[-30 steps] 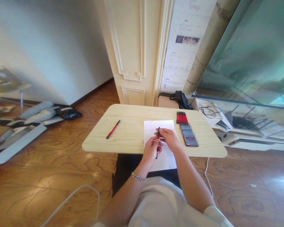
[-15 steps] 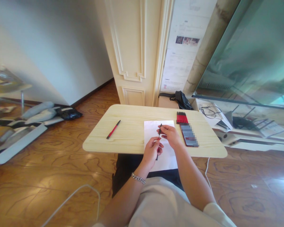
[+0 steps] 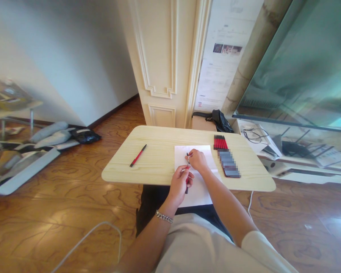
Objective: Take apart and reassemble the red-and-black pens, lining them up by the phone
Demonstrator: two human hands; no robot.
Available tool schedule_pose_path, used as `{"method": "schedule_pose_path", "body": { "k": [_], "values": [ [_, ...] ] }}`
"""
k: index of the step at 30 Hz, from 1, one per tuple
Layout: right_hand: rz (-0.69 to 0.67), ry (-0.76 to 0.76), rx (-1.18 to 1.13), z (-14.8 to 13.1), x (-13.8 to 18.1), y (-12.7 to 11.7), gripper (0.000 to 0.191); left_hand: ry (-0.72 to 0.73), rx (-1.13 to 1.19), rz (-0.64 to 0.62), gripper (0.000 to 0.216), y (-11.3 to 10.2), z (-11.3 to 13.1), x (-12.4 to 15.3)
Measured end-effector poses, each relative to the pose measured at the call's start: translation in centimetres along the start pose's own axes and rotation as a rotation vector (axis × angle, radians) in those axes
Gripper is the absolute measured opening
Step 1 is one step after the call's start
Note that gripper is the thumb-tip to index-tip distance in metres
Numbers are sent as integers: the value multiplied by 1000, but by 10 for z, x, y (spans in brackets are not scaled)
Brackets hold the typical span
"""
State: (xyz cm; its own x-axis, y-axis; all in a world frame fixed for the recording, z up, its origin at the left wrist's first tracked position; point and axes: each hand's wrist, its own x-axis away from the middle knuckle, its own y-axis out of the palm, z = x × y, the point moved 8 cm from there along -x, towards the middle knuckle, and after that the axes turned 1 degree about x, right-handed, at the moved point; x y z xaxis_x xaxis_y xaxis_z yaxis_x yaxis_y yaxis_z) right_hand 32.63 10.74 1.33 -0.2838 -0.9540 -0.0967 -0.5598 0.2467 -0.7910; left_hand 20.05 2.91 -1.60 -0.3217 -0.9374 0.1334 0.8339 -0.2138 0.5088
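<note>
My left hand (image 3: 180, 183) is closed around a red-and-black pen (image 3: 186, 190), whose black lower end sticks out beneath my fingers. Just above it, my right hand (image 3: 198, 160) pinches a small black piece (image 3: 188, 154) at the pen's upper end. A thin, light-coloured part shows between the two hands; whether the black piece is fully off the pen is too small to tell. Both hands are over a white sheet of paper (image 3: 200, 191) that overhangs the table's near edge. A second red-and-black pen (image 3: 138, 156) lies by itself to the left.
The light wooden table (image 3: 159, 136) carries a row of several red-and-black pens (image 3: 221, 142) at the right, with a phone (image 3: 230, 165) below them. Behind the table, a black bag (image 3: 222, 120) rests on a box. A white cable (image 3: 250, 204) hangs at the right.
My right hand has shifted left and its fingers have curled in more, the small black piece moving with it. My left hand keeps its hold on the pen. The view has shifted slightly.
</note>
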Motion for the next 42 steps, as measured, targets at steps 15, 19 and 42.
{"method": "schedule_pose_path", "body": {
  "k": [15,19,42],
  "values": [
    [-101,-66,-611,2,51,-13,37,-19,19,1,38,6,0,-1],
    [-81,-62,-622,3,51,-19,30,-13,4,-29,35,12,-4,0],
    [-8,-47,-120,9,24,-28,35,17,-21,-3,33,7,-2,-1]
  ]
}}
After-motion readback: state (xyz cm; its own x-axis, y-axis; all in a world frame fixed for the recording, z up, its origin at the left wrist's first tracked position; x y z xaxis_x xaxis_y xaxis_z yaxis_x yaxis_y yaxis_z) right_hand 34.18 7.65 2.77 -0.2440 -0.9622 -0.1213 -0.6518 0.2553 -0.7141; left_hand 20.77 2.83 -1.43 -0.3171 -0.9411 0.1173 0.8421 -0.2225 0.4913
